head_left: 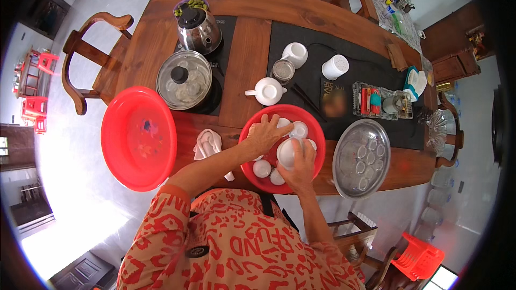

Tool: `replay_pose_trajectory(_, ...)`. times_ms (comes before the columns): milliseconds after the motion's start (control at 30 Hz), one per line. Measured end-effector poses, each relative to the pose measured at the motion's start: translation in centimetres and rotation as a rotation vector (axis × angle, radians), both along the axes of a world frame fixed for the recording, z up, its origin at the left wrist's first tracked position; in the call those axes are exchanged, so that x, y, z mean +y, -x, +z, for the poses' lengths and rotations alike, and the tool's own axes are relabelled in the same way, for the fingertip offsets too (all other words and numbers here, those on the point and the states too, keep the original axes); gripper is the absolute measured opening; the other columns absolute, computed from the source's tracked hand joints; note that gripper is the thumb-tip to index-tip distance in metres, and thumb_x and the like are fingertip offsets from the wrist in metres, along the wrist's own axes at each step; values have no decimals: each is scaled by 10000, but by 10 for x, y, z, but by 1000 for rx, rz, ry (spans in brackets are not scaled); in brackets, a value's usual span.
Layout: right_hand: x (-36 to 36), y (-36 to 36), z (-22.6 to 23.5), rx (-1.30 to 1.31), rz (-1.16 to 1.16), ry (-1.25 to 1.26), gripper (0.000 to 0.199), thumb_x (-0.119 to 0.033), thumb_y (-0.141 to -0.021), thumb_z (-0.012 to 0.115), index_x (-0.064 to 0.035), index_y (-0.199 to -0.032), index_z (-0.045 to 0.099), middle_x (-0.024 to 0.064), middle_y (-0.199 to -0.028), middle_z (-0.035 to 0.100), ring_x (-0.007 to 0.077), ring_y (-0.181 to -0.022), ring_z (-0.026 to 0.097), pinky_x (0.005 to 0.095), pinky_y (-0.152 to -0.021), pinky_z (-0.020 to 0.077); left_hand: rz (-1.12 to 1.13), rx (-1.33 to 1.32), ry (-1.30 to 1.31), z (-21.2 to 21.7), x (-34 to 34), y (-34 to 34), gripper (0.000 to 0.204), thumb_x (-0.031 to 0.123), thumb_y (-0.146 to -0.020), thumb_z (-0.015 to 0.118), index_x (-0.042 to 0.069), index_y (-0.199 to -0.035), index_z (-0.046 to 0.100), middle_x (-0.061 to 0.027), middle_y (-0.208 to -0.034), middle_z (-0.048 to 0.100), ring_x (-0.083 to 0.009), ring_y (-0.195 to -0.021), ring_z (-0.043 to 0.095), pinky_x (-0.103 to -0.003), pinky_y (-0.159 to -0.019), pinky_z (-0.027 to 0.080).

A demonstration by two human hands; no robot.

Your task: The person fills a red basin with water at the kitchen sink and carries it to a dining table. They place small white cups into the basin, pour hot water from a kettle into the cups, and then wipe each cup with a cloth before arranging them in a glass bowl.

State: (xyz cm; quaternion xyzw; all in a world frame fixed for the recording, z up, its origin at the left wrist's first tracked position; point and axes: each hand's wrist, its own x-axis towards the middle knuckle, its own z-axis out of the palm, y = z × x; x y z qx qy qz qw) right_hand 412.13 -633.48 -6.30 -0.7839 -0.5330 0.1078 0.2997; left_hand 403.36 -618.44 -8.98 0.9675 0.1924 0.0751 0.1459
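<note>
From where I stand, the person bends over a red basin [319, 149] at the table's near edge, with small white cups [262, 168] inside it. The right hand [302, 162] grasps a larger white bowl [286, 153] within the basin. The left hand [263, 136] reaches in over the cups, fingers spread; I can't tell whether it grips one. A crumpled pale cloth [208, 144] lies just left of that basin, and a wider red tub [121, 139] sits farther left. To the right is a silver tray [371, 129] of small cups; a white teapot [267, 91] stands just beyond the basin.
</note>
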Motion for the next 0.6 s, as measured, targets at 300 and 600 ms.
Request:
replay_pose_trajectory(300,-15,-25,21,0,-94,-100,747,-122,-601,769,-66,-1275,451,218,-1282,396,390,-1165,400,477,-950,365,2,-44,63,1,2,3,489,99,-787,563,301,-1228,497,-122,-1016,480,-322,-799,540,-427,-621,524)
replay_pose_trajectory(600,-17,-36,31,4,-37,-92,757,-73,-592,778,-51,-1263,430,204,-1297,394,368,-1197,396,439,-1004,332,-56,-107,45,-12,5,10,453,117,-791,557,287,-1210,525,-82,-1044,493,-292,-813,541,-401,-593,509)
